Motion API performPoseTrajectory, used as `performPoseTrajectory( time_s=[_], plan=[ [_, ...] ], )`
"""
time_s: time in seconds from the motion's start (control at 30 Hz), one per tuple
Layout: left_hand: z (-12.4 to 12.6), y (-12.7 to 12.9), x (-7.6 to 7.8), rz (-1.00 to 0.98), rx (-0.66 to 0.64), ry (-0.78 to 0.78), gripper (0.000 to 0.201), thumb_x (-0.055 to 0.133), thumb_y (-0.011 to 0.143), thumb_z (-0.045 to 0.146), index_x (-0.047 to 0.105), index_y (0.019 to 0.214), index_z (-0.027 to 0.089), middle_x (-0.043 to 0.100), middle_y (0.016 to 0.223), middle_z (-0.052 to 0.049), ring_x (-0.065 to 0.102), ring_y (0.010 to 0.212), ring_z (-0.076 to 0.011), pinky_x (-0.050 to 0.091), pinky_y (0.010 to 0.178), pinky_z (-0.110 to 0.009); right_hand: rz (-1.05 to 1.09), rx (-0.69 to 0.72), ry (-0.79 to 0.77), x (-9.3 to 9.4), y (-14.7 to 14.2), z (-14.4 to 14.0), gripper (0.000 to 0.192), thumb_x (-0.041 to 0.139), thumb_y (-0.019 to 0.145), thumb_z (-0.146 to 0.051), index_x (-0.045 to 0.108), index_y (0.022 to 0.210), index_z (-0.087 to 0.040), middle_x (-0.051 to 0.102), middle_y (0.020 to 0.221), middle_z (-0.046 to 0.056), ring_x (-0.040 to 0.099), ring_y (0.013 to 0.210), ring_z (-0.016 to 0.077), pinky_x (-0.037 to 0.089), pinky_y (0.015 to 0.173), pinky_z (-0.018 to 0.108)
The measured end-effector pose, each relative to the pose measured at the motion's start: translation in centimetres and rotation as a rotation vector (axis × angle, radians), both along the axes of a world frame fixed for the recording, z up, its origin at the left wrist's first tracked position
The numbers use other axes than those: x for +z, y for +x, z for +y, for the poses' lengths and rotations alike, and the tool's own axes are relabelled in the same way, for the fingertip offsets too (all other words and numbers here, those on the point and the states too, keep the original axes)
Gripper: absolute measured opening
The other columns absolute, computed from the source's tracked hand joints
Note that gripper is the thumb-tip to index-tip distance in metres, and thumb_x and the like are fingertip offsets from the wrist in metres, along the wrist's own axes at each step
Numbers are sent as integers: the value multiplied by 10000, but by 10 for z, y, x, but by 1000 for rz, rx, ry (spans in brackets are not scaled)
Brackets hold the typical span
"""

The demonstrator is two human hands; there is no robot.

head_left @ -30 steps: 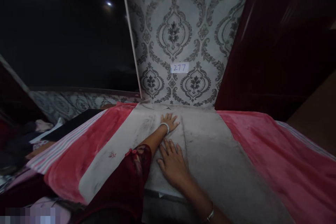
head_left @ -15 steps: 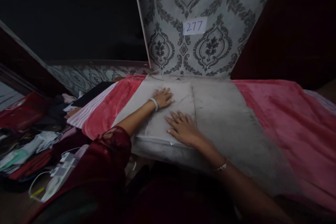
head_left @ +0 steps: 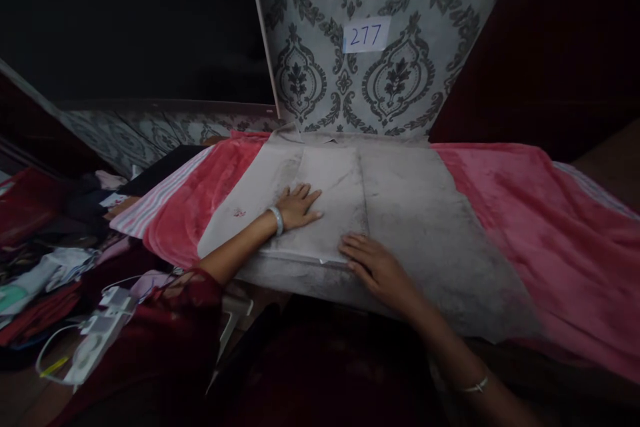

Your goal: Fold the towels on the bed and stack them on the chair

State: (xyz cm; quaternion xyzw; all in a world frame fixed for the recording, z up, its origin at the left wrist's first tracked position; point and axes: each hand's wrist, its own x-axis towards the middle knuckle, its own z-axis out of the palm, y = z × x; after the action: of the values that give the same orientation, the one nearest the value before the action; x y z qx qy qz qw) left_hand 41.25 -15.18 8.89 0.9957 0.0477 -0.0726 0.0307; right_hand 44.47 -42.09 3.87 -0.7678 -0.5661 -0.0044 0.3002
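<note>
A folded white cloth piece (head_left: 327,183) lies flat on a larger grey-white cloth (head_left: 425,227) spread over a pink blanket (head_left: 525,213). My left hand (head_left: 296,207), with a pale bangle at the wrist, rests palm down on the folded piece with its fingers spread. At the near edge of that piece, fingers flat on the cloth, lies my right hand (head_left: 375,267). Neither hand grips anything.
A patterned grey wall panel with a paper label "277" (head_left: 367,34) stands behind the bed. To the left are piled clothes (head_left: 45,267) and a white power strip with cables (head_left: 95,340). The pink blanket stretches away to the right.
Both hands have slid toward me across the folded cloth; the right hand has reached its near edge. The view has tilted down and back.
</note>
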Motion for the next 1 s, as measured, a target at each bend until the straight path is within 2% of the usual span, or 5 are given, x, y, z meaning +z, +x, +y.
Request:
performPoseTrajectory(
  time_s=[0.1, 0.27, 0.47, 0.7, 1.0],
  plan=[
    [-24, -34, 0, -80, -84, -30, 738, 405, 955, 617, 315, 1556, 198, 225, 1637, -194, 171, 1521, -351, 156, 1192, -630, 36, -52, 86, 16, 17, 4, 463, 328, 1037, -355, 549, 1430, -247, 601, 1390, 78, 524, 1323, 220, 424, 1119, 466],
    [-49, -70, -12, -199, -100, -37, 694, 462, 952, 578, 345, 1547, 241, 273, 1623, -178, 211, 1507, -374, 202, 1169, -665, -76, -34, -67, 32, 49, 59, 558, 339, 1025, -381, 343, 1561, -225, 335, 1600, 79, 246, 1496, 246, 262, 1205, 499],
    [-47, -75, -28, -334, -93, 26, 639, 568, 919, 493, 374, 1519, 385, 320, 1620, -85, 264, 1483, -391, 255, 1140, -678, -158, -70, -391, 21, 113, 121, 587, 302, 1033, -482, 310, 1573, -252, 205, 1648, 53, 130, 1523, 269, 99, 1222, 525],
    [-47, -81, -38, -441, -101, 92, 683, 592, 904, 442, 326, 1532, 415, 275, 1639, -54, 284, 1475, -386, 306, 1132, -650, -91, -342, -447, 18, 190, 171, 645, 260, 1027, -531, 225, 1597, -233, 120, 1667, 74, 103, 1526, 258, 127, 1207, 501],
    [-42, -82, -51, -489, -124, 123, 857, 694, 799, 471, 284, 1548, 415, 247, 1643, -52, 328, 1452, -406, 356, 1101, -630, -71, -461, -454, 9, 242, 198, 636, 205, 1020, -535, 270, 1586, -252, 246, 1641, 59, 181, 1505, 308, 221, 1171, 544]
  ],
)
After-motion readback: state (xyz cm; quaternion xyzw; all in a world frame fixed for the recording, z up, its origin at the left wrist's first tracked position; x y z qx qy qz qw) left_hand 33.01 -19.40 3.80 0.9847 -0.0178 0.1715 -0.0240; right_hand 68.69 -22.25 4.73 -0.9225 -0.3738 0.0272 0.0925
